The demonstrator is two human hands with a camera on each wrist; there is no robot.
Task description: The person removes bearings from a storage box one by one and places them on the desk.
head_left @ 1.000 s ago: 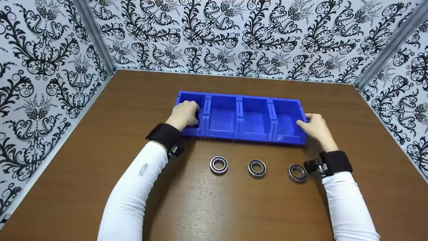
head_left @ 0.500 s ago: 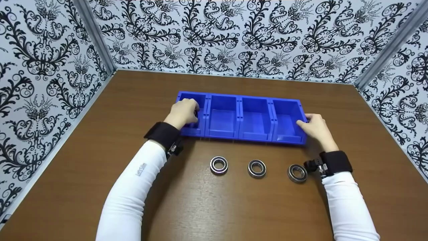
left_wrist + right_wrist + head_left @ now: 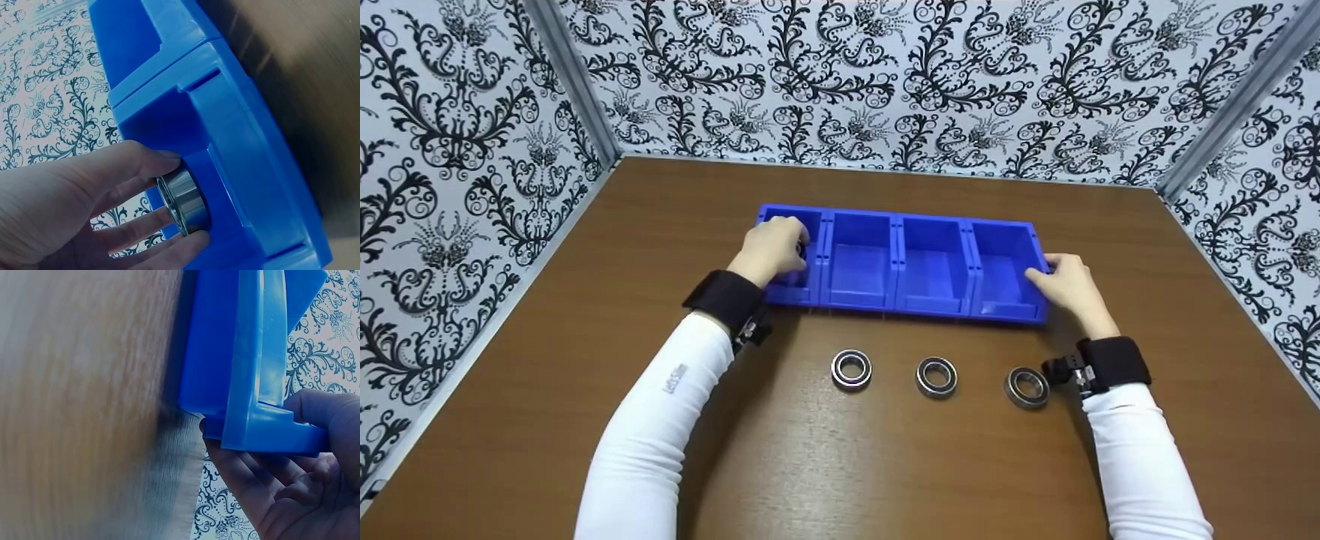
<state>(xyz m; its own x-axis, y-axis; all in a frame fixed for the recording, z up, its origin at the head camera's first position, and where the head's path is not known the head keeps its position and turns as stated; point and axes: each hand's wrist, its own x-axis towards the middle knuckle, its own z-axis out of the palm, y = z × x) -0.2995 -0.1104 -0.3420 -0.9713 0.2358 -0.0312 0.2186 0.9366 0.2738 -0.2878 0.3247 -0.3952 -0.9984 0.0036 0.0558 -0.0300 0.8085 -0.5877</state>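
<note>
My left hand (image 3: 771, 247) is inside the leftmost compartment of a blue divided bin (image 3: 861, 264). Thumb and fingers pinch a metal ball bearing (image 3: 185, 201) by its rim, clear in the left wrist view; from the head only a dark sliver of it shows. At the bin's right end, my right hand (image 3: 1069, 289) grips the side wall. The right wrist view has the thumb on one side of that wall (image 3: 275, 430) and the fingers on the other. The bin's other compartments hold nothing visible.
In front of the bin, three more bearings lie flat in a row: a left one (image 3: 851, 370), a middle one (image 3: 937, 377) and a right one (image 3: 1027, 388), close to the right wrist strap. Patterned panels (image 3: 877, 82) border the brown table (image 3: 825, 472) behind and at both sides.
My left hand has risen slightly within the left compartment, still pinching the bearing. The right hand, the bin and the three bearings on the table have stayed in place.
</note>
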